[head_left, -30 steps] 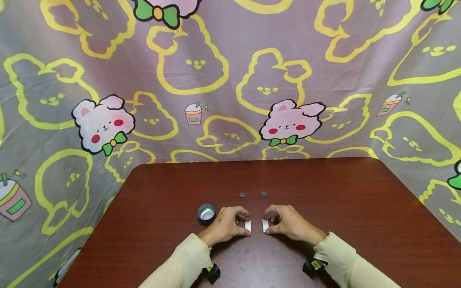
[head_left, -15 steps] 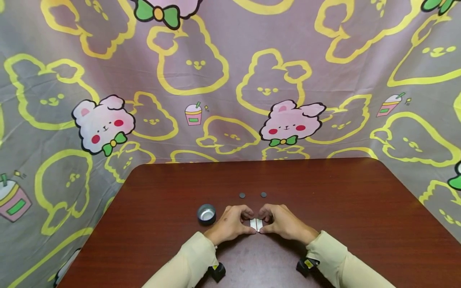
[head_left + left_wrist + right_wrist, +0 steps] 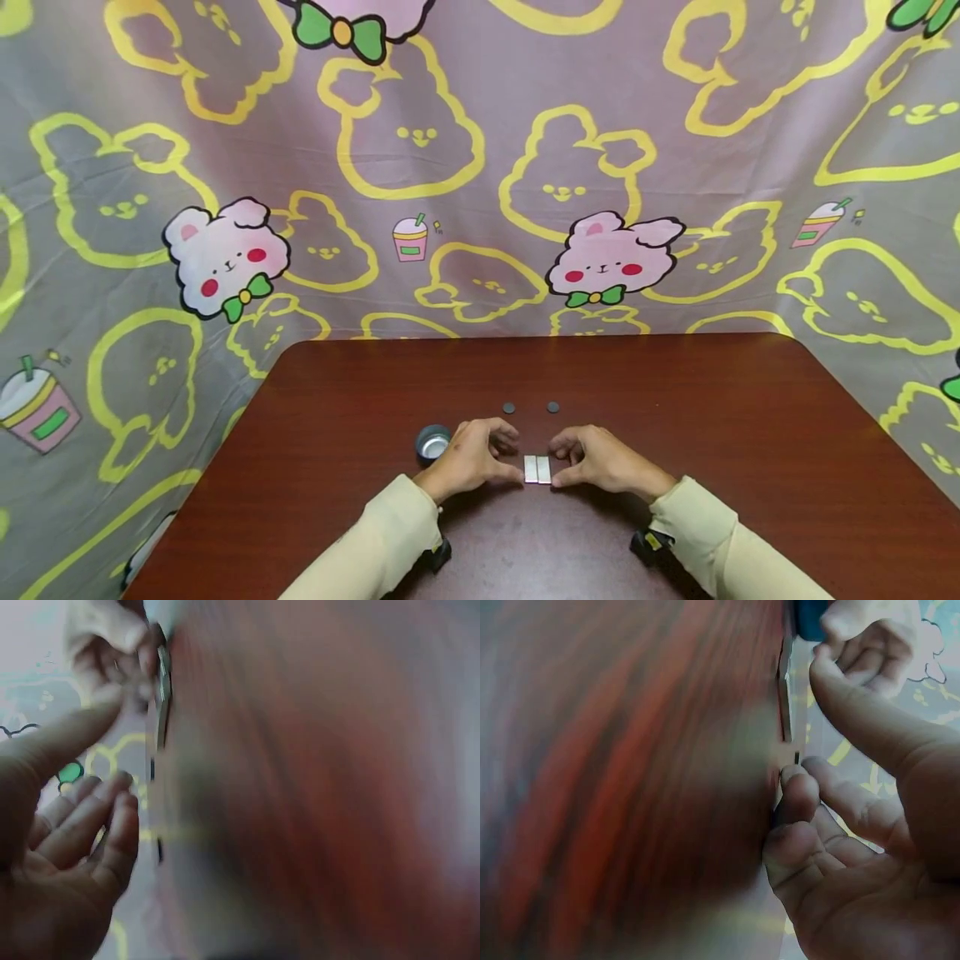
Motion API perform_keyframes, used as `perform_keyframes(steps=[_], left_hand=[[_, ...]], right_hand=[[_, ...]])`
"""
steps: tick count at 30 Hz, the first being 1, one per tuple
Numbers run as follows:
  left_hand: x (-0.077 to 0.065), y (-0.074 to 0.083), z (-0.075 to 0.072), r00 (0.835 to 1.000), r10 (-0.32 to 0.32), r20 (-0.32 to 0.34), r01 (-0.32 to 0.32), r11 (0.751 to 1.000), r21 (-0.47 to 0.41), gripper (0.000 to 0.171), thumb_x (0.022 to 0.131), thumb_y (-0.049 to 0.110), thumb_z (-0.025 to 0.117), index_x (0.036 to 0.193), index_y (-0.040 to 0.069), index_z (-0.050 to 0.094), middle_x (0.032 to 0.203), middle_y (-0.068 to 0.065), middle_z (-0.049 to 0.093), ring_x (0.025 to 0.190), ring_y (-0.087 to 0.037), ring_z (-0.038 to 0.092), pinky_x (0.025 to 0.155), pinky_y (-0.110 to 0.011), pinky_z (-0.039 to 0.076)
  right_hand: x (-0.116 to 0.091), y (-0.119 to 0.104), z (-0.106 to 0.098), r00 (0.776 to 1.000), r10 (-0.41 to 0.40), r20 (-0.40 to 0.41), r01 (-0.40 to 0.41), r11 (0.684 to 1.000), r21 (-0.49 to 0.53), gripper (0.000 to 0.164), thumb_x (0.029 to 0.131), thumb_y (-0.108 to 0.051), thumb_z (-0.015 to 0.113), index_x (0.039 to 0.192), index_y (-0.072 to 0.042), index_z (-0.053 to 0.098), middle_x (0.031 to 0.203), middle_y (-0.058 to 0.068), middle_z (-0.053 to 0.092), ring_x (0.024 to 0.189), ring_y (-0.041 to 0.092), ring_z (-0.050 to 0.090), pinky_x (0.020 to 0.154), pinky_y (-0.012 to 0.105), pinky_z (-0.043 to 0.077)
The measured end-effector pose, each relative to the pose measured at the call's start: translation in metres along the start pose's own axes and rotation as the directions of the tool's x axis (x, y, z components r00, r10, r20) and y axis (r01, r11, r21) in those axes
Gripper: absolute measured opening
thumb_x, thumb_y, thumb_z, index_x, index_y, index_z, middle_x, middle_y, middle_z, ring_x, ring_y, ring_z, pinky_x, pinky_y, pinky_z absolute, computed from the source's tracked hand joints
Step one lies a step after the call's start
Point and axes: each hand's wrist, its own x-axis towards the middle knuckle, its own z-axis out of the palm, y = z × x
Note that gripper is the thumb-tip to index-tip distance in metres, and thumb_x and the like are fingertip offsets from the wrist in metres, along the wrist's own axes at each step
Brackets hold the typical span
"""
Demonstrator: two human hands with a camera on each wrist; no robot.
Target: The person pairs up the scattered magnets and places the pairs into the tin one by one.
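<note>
Two small white rectangular pieces lie side by side on the table: a left white piece (image 3: 530, 469) and a right white piece (image 3: 543, 469), with a thin line between them. Just left of the pair is my left hand (image 3: 471, 457), thumb and fingers spread apart around nothing. My right hand (image 3: 603, 460) is close by on the right, its fingers loosely bent and holding nothing. In the left wrist view, the thin edge of a piece (image 3: 163, 697) shows beyond the left hand's fingers. Low at the tabletop, the right fingertips (image 3: 791, 844) appear in the right wrist view.
A small dark round bowl (image 3: 432, 445) with a silvery inside stands behind my left wrist. Two dark discs, a left disc (image 3: 509, 408) and a right disc (image 3: 553, 407), lie beyond the pieces. A patterned cloth (image 3: 480, 167) surrounds the brown table (image 3: 675, 383).
Both hands brought the two white pieces together at the middle, then let go. The hands have since drawn apart sideways, leaving the pieces side by side.
</note>
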Motion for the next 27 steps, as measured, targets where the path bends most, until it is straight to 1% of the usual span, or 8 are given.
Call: perform_keyframes(steps=[3, 6, 10, 14, 17, 20, 27], left_hand=[[-0.002, 0.0, -0.01, 1.0, 0.001, -0.023, -0.002, 1.0, -0.016, 0.048, 0.068, 0.012, 0.093, 0.108, 0.0, 0.069, 0.101, -0.008, 0.074, 0.09, -0.022, 0.071, 0.078, -0.03, 0.057], [-0.005, 0.001, -0.021, 0.999, -0.026, -0.024, 0.025, 0.999, -0.043, 0.049, 0.072, 0.011, 0.091, 0.114, -0.001, 0.068, 0.107, -0.011, 0.073, 0.097, -0.027, 0.07, 0.083, -0.036, 0.057], [-0.008, 0.001, -0.038, 0.998, -0.053, -0.028, 0.051, 0.996, -0.079, 0.052, 0.075, 0.011, 0.089, 0.119, -0.003, 0.066, 0.115, -0.016, 0.07, 0.104, -0.032, 0.068, 0.087, -0.044, 0.056], [-0.013, -0.003, -0.054, 0.997, -0.053, -0.061, 0.049, 0.997, -0.061, 0.053, 0.076, 0.011, 0.088, 0.122, -0.003, 0.065, 0.118, -0.016, 0.07, 0.11, -0.036, 0.065, 0.091, -0.053, 0.052], [-0.018, -0.007, -0.065, 0.994, -0.076, -0.083, 0.074, 0.997, -0.033, 0.054, 0.076, 0.014, 0.088, 0.123, 0.0, 0.065, 0.119, -0.014, 0.07, 0.114, -0.034, 0.063, 0.095, -0.054, 0.05], [-0.025, -0.012, -0.073, 0.989, -0.111, -0.101, 0.108, 0.994, -0.034, 0.056, 0.076, 0.016, 0.089, 0.125, 0.002, 0.066, 0.12, -0.012, 0.07, 0.117, -0.031, 0.062, 0.096, -0.053, 0.049], [-0.038, -0.026, -0.081, 0.978, -0.15, -0.144, 0.15, 0.989, -0.006, 0.058, 0.073, 0.015, 0.091, 0.124, 0.002, 0.066, 0.121, -0.008, 0.069, 0.116, -0.032, 0.062, 0.096, -0.051, 0.05]], right_hand=[[0.0, 0.0, -0.001, 1.0, 0.025, 0.011, -0.025, 0.999, 0.023, 0.039, 0.074, -0.015, 0.089, 0.104, 0.002, 0.07, 0.088, 0.001, 0.067, 0.073, 0.009, 0.055, 0.064, 0.023, 0.048], [0.0, 0.0, 0.0, 0.999, 0.038, 0.01, -0.039, 0.999, 0.025, 0.039, 0.074, -0.016, 0.089, 0.103, 0.001, 0.071, 0.088, 0.0, 0.067, 0.076, 0.011, 0.057, 0.067, 0.024, 0.048], [0.001, 0.0, 0.002, 0.999, 0.044, 0.006, -0.044, 0.999, 0.001, 0.04, 0.072, -0.018, 0.09, 0.103, 0.0, 0.072, 0.087, -0.001, 0.066, 0.08, 0.013, 0.059, 0.07, 0.026, 0.049], [0.002, -0.001, 0.002, 0.999, 0.047, 0.005, -0.046, 0.999, -0.017, 0.04, 0.072, -0.018, 0.091, 0.102, 0.0, 0.072, 0.086, -0.001, 0.066, 0.08, 0.012, 0.06, 0.07, 0.026, 0.049], [0.002, -0.003, 0.002, 0.999, 0.038, 0.003, -0.038, 0.999, -0.033, 0.04, 0.071, -0.019, 0.091, 0.102, 0.0, 0.073, 0.085, -0.002, 0.066, 0.079, 0.011, 0.06, 0.07, 0.026, 0.05], [0.004, -0.003, 0.002, 1.0, 0.026, 0.002, -0.026, 0.998, -0.053, 0.04, 0.071, -0.021, 0.091, 0.101, 0.0, 0.073, 0.085, -0.002, 0.066, 0.079, 0.011, 0.059, 0.07, 0.026, 0.05], [0.007, -0.005, 0.005, 1.0, 0.029, 0.006, -0.028, 0.995, -0.091, 0.04, 0.071, -0.023, 0.091, 0.101, -0.004, 0.074, 0.085, -0.003, 0.065, 0.079, 0.011, 0.058, 0.069, 0.027, 0.049]])
